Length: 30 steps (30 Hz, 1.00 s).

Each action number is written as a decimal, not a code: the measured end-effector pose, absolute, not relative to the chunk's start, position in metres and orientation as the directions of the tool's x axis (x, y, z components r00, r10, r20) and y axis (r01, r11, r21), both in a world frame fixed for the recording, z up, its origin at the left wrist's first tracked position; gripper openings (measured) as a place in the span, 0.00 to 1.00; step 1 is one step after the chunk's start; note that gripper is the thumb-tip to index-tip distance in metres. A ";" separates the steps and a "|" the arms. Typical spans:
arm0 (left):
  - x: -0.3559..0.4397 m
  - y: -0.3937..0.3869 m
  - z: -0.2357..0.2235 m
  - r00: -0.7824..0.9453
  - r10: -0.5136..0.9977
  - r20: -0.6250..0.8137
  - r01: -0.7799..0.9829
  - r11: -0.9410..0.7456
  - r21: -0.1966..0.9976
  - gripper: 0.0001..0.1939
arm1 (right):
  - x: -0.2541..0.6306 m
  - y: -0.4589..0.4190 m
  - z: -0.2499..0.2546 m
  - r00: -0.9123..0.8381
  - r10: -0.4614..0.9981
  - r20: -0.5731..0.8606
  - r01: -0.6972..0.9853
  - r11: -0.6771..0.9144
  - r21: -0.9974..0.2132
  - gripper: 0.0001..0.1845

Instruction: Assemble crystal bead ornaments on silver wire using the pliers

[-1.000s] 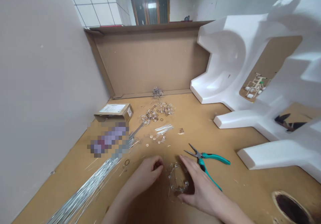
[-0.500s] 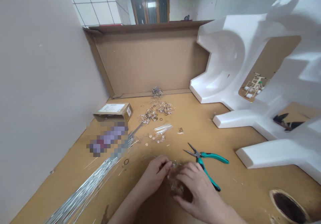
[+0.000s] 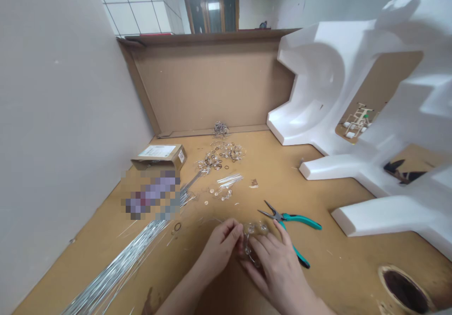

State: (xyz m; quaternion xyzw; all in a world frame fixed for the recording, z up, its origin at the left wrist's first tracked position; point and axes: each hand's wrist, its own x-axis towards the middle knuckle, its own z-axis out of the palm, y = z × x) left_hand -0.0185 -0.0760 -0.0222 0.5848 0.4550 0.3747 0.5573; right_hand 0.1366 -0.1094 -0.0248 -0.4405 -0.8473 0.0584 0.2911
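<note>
My left hand (image 3: 221, 249) and my right hand (image 3: 277, 268) meet low in the middle of the brown table. Between them they pinch a loop of wire strung with clear crystal beads (image 3: 251, 237). Fingers of both hands are curled on it. Teal-handled needle-nose pliers (image 3: 289, 228) lie just right of my right hand, jaws pointing left. A long bundle of silver wires (image 3: 120, 268) runs from the lower left toward the middle.
Loose beads and small rings (image 3: 221, 155) are scattered farther back, with a small cardboard box (image 3: 158, 156) to the left. A cardboard wall (image 3: 212, 84) closes the back, white foam packing (image 3: 370, 117) fills the right, and a dark hole (image 3: 404, 291) marks the table's right corner.
My hands have closed together over the beaded loop, which lay open on the table between them a second ago. The fingers now pinch and lift it slightly.
</note>
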 end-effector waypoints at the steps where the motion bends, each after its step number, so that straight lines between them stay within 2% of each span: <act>1: -0.017 -0.077 -0.023 0.307 0.949 -0.075 0.105 0.045 0.993 0.15 | 0.136 -0.110 -0.027 -0.439 0.785 0.437 0.725 0.597 -0.343 0.05; 5: -0.012 -0.080 -0.024 0.298 0.952 -0.066 0.141 0.024 0.990 0.16 | 0.133 -0.110 -0.040 -0.456 0.789 0.411 0.733 0.595 -0.330 0.07; 11: -0.015 -0.083 -0.027 0.268 0.963 -0.005 0.432 -0.116 0.894 0.16 | 0.135 -0.109 -0.044 -0.490 0.805 0.334 0.679 0.593 -0.433 0.02; 14: -0.018 -0.081 -0.028 0.267 0.964 0.013 0.516 -0.154 0.843 0.16 | 0.139 -0.107 -0.035 -0.499 0.801 0.330 0.649 0.598 -0.470 0.05; 19: -0.021 -0.077 -0.030 0.264 0.965 0.014 0.603 -0.176 0.778 0.16 | 0.153 -0.099 -0.031 -0.341 0.837 0.428 0.647 0.539 -0.539 0.09; 22: -0.022 -0.076 -0.030 0.263 0.965 0.008 0.643 -0.181 0.744 0.16 | 0.161 -0.092 -0.036 -0.269 0.869 0.415 0.665 0.479 -0.573 0.11; 26: -0.022 -0.076 -0.030 0.264 0.964 0.003 0.651 -0.181 0.737 0.15 | 0.160 -0.087 -0.042 -0.292 0.871 0.395 0.672 0.480 -0.564 0.10; 30: -0.023 -0.076 -0.031 0.257 0.966 0.009 0.646 -0.179 0.742 0.15 | 0.150 -0.082 -0.042 -0.347 0.852 0.391 0.704 0.512 -0.492 0.11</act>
